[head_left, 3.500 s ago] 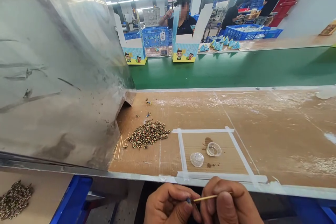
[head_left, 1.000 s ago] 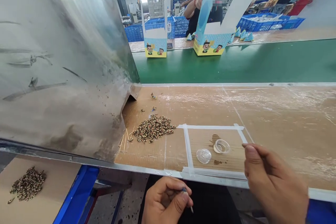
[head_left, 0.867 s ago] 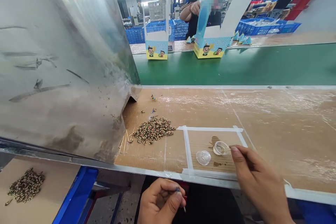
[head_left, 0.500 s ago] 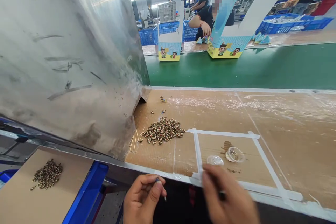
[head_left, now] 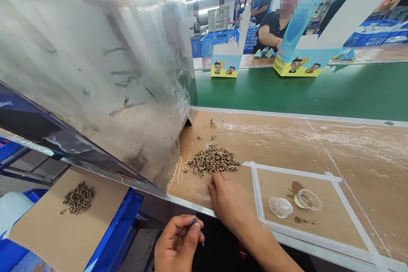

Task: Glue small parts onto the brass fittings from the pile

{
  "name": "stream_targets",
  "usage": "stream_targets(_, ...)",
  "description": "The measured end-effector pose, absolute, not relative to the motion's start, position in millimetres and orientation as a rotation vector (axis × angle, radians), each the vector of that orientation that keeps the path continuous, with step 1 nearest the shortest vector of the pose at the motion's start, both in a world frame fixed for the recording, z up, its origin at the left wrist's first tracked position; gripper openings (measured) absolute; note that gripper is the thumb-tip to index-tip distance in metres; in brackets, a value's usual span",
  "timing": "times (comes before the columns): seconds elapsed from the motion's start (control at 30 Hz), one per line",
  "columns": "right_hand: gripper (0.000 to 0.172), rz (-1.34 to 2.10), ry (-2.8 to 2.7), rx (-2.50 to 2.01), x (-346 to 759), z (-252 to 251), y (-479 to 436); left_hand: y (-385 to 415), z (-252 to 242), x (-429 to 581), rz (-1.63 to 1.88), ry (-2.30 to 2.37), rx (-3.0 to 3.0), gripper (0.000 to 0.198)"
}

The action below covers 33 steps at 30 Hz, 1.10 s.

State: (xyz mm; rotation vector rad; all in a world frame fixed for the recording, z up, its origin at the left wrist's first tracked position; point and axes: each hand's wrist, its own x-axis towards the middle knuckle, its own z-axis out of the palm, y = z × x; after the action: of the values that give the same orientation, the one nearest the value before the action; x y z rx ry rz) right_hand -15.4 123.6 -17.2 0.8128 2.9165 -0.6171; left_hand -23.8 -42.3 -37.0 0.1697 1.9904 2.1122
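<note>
My left hand [head_left: 181, 242], in front of the table edge, pinches a small thin piece [head_left: 194, 221] between thumb and forefinger. Its top is dark blue, a thin pale tip shows below the fingers, and the rest is hidden. My right hand [head_left: 228, 197] reaches to the near edge of a pile of small dark-and-gold patterned pieces [head_left: 215, 160]. Its fingers are bent together against the cardboard-covered table; what lies between the fingertips is hidden. Several thin wooden sticks [head_left: 180, 169] lie left of the pile, and a few loose pieces [head_left: 212, 137] lie behind it.
On the right, white tape [head_left: 295, 170] frames an open clear cup [head_left: 307, 199] and a clear lid [head_left: 280, 207]. A large metal panel [head_left: 95, 72] stands at left. Below it, cardboard [head_left: 105, 204] holds a second pile [head_left: 78, 198]. Printed boxes [head_left: 226, 66] stand beyond, near a seated person.
My right hand has moved left and forward, from beside the taped frame to the pile. The left hand keeps its pinch. The view has shifted, so the scene sits further right.
</note>
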Motion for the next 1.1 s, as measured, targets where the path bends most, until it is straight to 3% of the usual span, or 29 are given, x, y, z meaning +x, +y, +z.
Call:
stream_targets(0.37,0.009,-0.526,2.782,0.767,11,5,141,-23,-33,-23,1.902,2.005,0.262,0.031)
stream_targets(0.57,0.009,-0.706,2.813,0.811,16,-3,145,-16,-35,-20,1.871,2.001,0.329,0.023)
stream_targets(0.7,0.02,-1.125,2.877,0.816,33,-15,150,-13,-35,-19,1.86,2.009,0.333,0.023)
stream_targets(0.83,0.019,-1.847,2.705,0.82,68,-32,143,-12,-35,-17,1.844,2.006,0.376,0.021)
stream_targets(0.97,0.039,-2.373,2.395,0.878,97,-39,125,-13,-35,-13,1.757,1.962,0.484,0.018)
stream_targets(1.1,0.029,-2.796,2.162,0.998,103,-33,109,-9,-30,-11,1.723,1.863,0.583,0.016)
